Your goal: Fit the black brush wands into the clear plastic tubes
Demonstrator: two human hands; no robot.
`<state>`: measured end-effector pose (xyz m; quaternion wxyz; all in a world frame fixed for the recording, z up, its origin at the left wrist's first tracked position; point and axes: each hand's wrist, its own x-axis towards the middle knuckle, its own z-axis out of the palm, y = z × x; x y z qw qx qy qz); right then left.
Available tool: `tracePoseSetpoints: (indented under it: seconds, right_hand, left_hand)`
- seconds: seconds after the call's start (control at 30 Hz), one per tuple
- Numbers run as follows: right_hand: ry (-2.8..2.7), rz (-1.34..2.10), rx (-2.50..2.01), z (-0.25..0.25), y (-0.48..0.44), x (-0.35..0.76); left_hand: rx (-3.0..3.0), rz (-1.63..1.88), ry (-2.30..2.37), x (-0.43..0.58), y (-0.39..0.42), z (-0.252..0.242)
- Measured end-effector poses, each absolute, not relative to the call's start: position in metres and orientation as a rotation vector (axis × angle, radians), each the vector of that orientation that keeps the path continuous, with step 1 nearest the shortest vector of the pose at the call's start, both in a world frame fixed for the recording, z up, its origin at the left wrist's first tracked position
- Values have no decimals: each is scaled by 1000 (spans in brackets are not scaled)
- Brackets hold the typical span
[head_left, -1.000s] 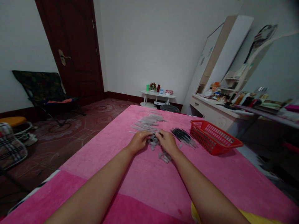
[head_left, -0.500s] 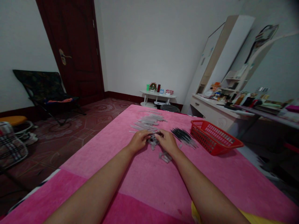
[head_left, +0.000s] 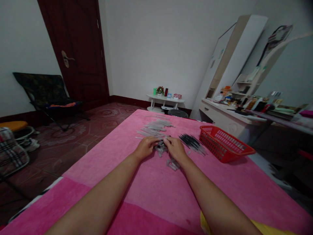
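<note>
My left hand [head_left: 146,147] and my right hand [head_left: 175,148] are close together over a small heap of grey and clear pieces [head_left: 160,150]. The fingers of both are closed in a pinch; what they hold is too small to make out. Just beyond them lies a spread of thin pale grey sticks [head_left: 156,126]. Right of my right hand rests a bunch of black sticks [head_left: 192,142] with pale ends. More short clear pieces [head_left: 173,165] lie under my right wrist.
A red plastic basket [head_left: 223,143] sits on the right of the pink cloth-covered table [head_left: 156,192]. Yellow cloth [head_left: 204,223] shows at the near edge. Beyond are a dresser [head_left: 225,116] with bottles and a low white stand [head_left: 166,98]; a folding chair [head_left: 49,94] is at left.
The fingers of my right hand have shifted slightly, with the fingertips nearer together. My left hand and the piles look the same.
</note>
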<state>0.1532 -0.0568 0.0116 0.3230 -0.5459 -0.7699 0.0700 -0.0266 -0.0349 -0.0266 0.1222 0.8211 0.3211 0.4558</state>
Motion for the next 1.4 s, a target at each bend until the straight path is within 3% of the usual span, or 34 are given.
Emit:
tracePoseSetpoints:
  seconds: [0.33, 0.57, 0.8, 0.93, 1.13, 1.4]
  right_hand:
    - [-1997, 154, -1504, 14, -58, 151]
    - [-2332, -27, -1358, 11, -70, 136]
    - [-2395, -106, -1448, 9, -77, 127]
    - [-2055, 142, -1380, 5, -66, 133]
    - [-1250, 1008, -1165, -1, -50, 139]
    - [-1041, 1174, -1013, 4, -49, 145]
  left_hand:
    - [2345, 1491, 991, -30, -32, -25]
    - [1683, 2008, 1135, -41, -27, -15]
    - [1077, 2072, 827, -43, -22, -12]
    - [886, 1958, 778, -41, -21, -15]
    - [772, 1847, 677, -35, -21, -20]
    - [684, 1768, 655, -31, -22, -20]
